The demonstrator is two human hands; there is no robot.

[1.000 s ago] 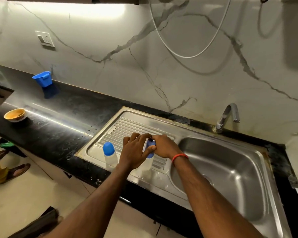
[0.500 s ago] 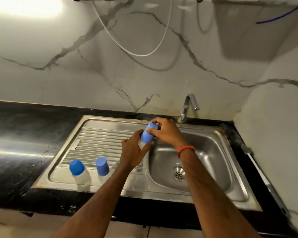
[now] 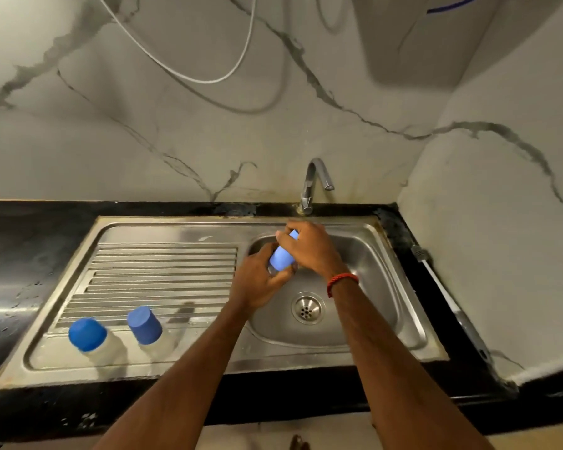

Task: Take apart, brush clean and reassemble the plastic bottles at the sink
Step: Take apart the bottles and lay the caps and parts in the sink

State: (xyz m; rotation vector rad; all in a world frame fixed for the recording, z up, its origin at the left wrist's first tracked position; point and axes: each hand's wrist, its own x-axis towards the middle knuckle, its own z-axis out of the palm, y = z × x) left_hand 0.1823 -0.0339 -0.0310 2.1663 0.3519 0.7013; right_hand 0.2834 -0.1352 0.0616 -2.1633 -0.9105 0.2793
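Observation:
Over the left edge of the steel sink basin [image 3: 371,287] I hold a small clear plastic bottle with a light blue cap [image 3: 281,258]. My left hand [image 3: 257,280] wraps the bottle's body, which is mostly hidden in the palm. My right hand [image 3: 309,248] grips the blue cap from above. Two more clear bottles stand on the ribbed drainboard [image 3: 163,271] at the front left: one with a rounded blue cap [image 3: 87,334] and one with a taller blue cap [image 3: 144,324].
A chrome tap [image 3: 316,180] rises behind the basin, its spout over the back. The drain strainer [image 3: 307,308] lies in the basin floor. A long-handled brush [image 3: 449,303] lies on the black counter along the right wall. A white cable [image 3: 192,69] hangs on the marble backsplash.
Both hands carried the blue-capped bottle from the drainboard rightward to over the basin. The view swung right and down, bringing the two standing bottles into view at the left.

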